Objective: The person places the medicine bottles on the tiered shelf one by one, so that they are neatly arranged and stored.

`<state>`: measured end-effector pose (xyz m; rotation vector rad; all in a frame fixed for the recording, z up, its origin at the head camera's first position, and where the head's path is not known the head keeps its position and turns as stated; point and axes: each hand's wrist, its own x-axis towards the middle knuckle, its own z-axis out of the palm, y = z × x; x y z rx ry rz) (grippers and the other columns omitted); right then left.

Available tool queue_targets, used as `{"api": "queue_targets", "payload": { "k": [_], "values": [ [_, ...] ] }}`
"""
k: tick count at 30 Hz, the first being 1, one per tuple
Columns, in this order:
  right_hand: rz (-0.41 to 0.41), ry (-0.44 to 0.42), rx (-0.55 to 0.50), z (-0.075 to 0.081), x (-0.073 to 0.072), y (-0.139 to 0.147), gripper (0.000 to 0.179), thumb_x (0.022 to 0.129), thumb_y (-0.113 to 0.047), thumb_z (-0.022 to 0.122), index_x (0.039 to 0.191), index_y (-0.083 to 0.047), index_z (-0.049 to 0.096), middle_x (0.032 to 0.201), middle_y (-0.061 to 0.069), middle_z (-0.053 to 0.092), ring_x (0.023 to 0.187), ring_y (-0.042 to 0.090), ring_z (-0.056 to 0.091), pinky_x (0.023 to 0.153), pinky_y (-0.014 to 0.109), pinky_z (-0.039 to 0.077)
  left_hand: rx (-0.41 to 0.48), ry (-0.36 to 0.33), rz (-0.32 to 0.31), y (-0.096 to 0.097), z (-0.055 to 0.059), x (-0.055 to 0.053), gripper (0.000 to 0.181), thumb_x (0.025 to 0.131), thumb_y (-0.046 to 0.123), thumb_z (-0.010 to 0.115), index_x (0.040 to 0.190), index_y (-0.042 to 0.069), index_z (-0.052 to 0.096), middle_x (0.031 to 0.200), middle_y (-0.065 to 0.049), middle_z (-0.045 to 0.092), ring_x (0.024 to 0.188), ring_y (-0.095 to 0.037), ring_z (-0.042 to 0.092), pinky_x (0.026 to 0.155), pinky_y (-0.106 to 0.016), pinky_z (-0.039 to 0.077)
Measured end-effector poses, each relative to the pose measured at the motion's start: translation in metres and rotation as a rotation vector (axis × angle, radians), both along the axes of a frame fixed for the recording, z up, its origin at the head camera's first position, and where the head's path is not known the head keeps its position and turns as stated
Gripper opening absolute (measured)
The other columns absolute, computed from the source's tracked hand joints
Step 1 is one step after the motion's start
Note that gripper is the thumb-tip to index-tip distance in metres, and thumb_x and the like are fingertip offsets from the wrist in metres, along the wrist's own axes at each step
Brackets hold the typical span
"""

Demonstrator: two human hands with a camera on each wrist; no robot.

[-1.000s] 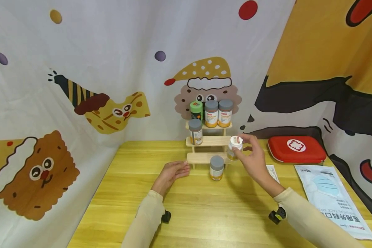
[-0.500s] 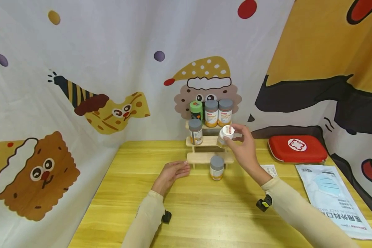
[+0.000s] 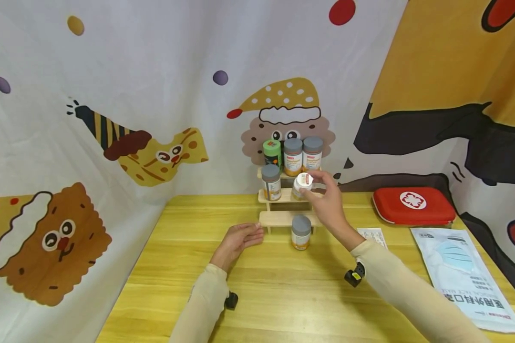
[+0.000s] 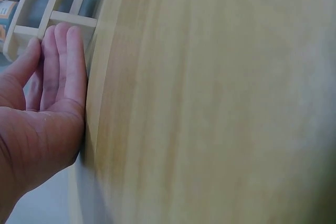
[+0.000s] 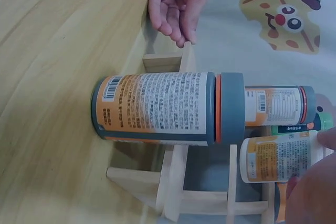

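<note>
My right hand (image 3: pixel 331 205) pinches a small white-capped pill bottle (image 3: pixel 301 188) between thumb and fingers, right at the middle step of a three-step wooden display stand (image 3: pixel 279 218). In the right wrist view the white bottle (image 5: pixel 275 158) shows its orange and white label. To its left on that step stands a grey-lidded bottle (image 3: pixel 271 183). Another grey-lidded bottle (image 3: pixel 301 233) is upright on the table before the stand. My left hand (image 3: pixel 239 240) has its fingers extended, fingertips at the left end of the lowest step; the left wrist view shows these fingers (image 4: pixel 62 66) close by the wood.
A green-lidded bottle (image 3: pixel 272 151) and two grey-lidded ones fill the top step. On the right lie a red first-aid case (image 3: pixel 413 206), a face mask packet (image 3: pixel 465 276) and a small printed paper (image 3: pixel 372 236). A patterned cloth (image 3: pixel 197 62) hangs behind the table.
My right hand has carried the white-capped bottle leftward and up, from beside the lowest step to the middle step. The left hand has stayed in place.
</note>
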<state>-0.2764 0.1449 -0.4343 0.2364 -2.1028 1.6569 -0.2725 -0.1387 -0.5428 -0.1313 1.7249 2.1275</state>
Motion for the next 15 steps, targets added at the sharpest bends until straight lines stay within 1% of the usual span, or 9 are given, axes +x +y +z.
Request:
{"api": "queue_targets", "payload": {
  "k": [3,5,8,11,15],
  "values": [
    [0.020,-0.006,0.007,-0.001,-0.003,-0.003,0.049,0.091,-0.002,0.081,0.136,-0.007,0.064,0.132,0.012,0.063,0.116,0.021,0.059,0.100,0.045,0.061,-0.001,-0.002,0.002,0.000,0.000,0.000,0.037,0.104,0.017,0.070,0.132,-0.006,0.067,0.117,-0.016,0.078,0.106,-0.023,0.078,0.102,-0.041,0.064],
    [0.029,0.002,0.002,-0.002,-0.005,-0.006,0.049,0.091,-0.001,0.080,0.137,-0.006,0.063,0.132,0.013,0.063,0.117,0.022,0.059,0.102,0.054,0.060,-0.005,0.000,0.003,0.000,0.000,0.000,0.037,0.104,0.018,0.071,0.132,-0.006,0.067,0.118,-0.017,0.078,0.108,-0.025,0.077,0.102,-0.041,0.064],
    [0.036,0.011,-0.010,-0.003,-0.009,-0.009,0.049,0.091,0.002,0.079,0.137,-0.005,0.063,0.131,0.014,0.061,0.117,0.022,0.058,0.103,0.060,0.058,-0.012,0.000,0.005,0.001,0.001,0.001,0.038,0.104,0.018,0.071,0.132,-0.006,0.067,0.121,-0.021,0.076,0.109,-0.027,0.077,0.102,-0.041,0.064],
    [0.031,0.014,0.001,-0.003,-0.011,-0.012,0.049,0.092,0.001,0.079,0.137,-0.006,0.063,0.131,0.016,0.060,0.117,0.022,0.056,0.102,0.059,0.058,-0.009,-0.007,0.012,0.002,0.002,0.001,0.038,0.103,0.017,0.071,0.133,-0.007,0.066,0.124,-0.023,0.075,0.109,-0.026,0.077,0.102,-0.041,0.064],
    [0.034,0.004,0.026,-0.001,-0.016,-0.015,0.050,0.092,-0.001,0.079,0.140,-0.007,0.063,0.132,0.016,0.060,0.117,0.024,0.057,0.100,0.056,0.058,0.004,-0.014,0.026,0.003,0.002,0.000,0.038,0.103,0.016,0.071,0.132,-0.008,0.066,0.121,-0.022,0.076,0.105,-0.024,0.078,0.101,-0.041,0.065]
  ]
}}
